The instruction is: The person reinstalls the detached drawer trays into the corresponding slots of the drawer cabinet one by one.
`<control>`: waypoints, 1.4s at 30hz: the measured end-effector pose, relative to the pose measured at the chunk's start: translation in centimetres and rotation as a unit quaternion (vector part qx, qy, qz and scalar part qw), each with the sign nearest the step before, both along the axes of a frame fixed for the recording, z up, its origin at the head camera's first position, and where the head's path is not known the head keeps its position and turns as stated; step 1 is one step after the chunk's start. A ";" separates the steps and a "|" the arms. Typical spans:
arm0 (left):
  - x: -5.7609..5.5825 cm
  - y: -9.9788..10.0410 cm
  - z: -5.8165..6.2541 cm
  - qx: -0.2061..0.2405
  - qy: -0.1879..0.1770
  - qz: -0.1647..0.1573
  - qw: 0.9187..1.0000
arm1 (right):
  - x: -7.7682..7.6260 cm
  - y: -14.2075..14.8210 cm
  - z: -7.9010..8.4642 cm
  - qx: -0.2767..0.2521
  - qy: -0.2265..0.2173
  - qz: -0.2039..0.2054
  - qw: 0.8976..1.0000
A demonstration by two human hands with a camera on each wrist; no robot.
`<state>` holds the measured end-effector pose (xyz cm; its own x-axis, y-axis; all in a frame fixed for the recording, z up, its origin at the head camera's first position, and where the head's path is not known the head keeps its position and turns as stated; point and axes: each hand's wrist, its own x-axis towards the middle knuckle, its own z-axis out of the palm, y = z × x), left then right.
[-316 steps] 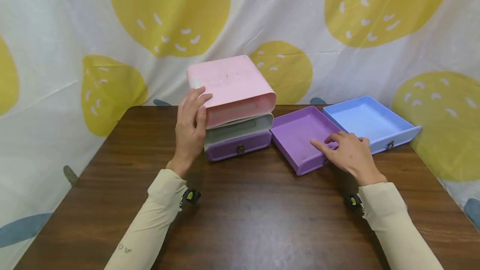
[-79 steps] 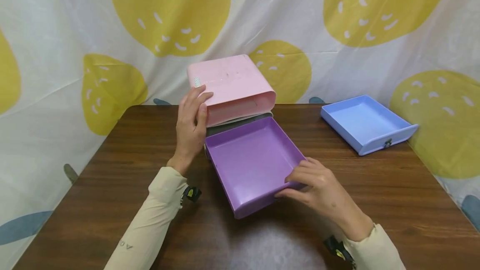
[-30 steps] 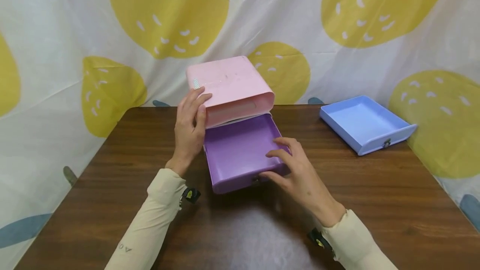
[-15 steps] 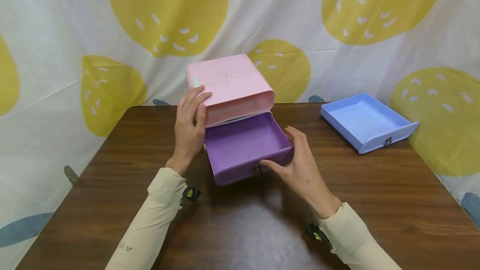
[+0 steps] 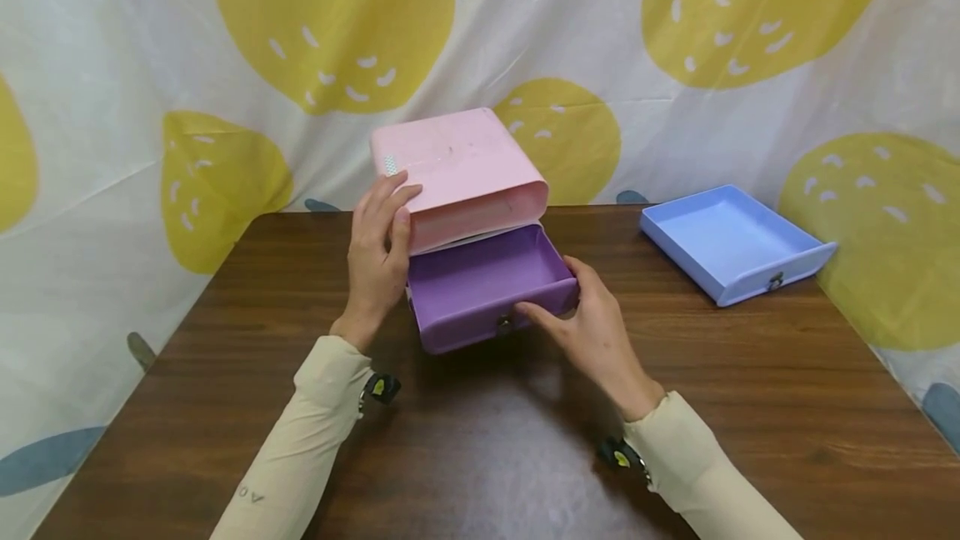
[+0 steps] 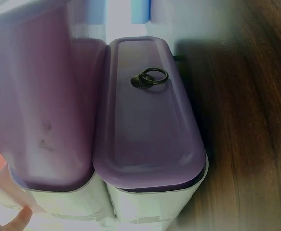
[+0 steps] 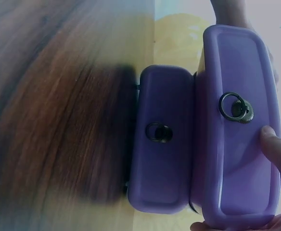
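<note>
My right hand [image 5: 597,338] grips the right front corner of a purple drawer [image 5: 487,273], thumb on its front panel and fingers round the side. The drawer sits partly inside the middle level of a stacked drawer unit, its front jutting out. My left hand [image 5: 377,261] rests against the left side of the pink top shell [image 5: 461,152], whose front is hollow. In the right wrist view, the held drawer's front shows a ring pull [image 7: 236,108]. Below it, a second purple drawer [image 7: 162,101] fills the bottom level; the head view hides it.
A light blue drawer [image 5: 735,232] with a ring pull stands apart at the back right of the brown wooden table [image 5: 750,407]. A white curtain with yellow fruit print [image 5: 330,23] hangs behind the table.
The purple drawer went from beside the blue one to the stack, its back end entering the middle level; lately my right hand has slid it further in. My left hand stays on the pink shell.
</note>
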<state>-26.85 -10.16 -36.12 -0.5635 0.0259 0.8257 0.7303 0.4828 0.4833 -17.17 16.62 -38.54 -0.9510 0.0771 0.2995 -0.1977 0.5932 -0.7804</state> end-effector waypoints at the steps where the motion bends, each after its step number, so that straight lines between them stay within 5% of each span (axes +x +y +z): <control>1: 0.0 0.0 0.0 0.000 -0.001 0.001 1.000 | -0.1 -0.1 0.0 0.000 0.003 0.001 1.000; 42: 0.2 0.3 0.0 -0.003 0.000 0.000 1.000 | -4.7 -0.9 -0.2 -0.029 0.026 0.037 0.999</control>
